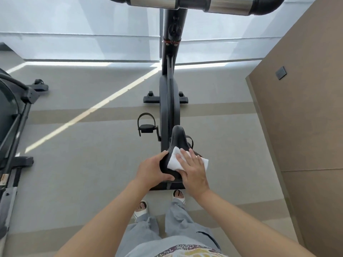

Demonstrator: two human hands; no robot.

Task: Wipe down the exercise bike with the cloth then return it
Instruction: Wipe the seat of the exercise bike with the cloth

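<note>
While the person stands behind the exercise bike (pixel 168 101), the right hand (pixel 194 168) lies flat with straight, spread fingers on the white cloth (pixel 175 161), pressing it onto the rear of the black saddle (pixel 177 139); the cloth is draped over the saddle's back half, one corner hanging off toward 3 o'clock; the left hand (pixel 151 168) curls its thumb and fingers round the saddle's edge at 9 o'clock, steadying it, and carries nothing else. Judging from this, the wiping is under way on the saddle and the task looks to be in an early or middle stage; whether the saddle's nose at 12 o'clock has been covered cannot be told. The handlebar (pixel 193 3) far off at 12 o'clock, the upright post (pixel 171 52) below it and the left pedal (pixel 146 127) at 10 o'clock of the saddle all sit well apart from the cloth and probably wait their turn; the return of the cloth is not yet done, and no place for it shows. Another machine (pixel 13 112) stands on the floor (pixel 83 173) at 9 o'clock.
</note>
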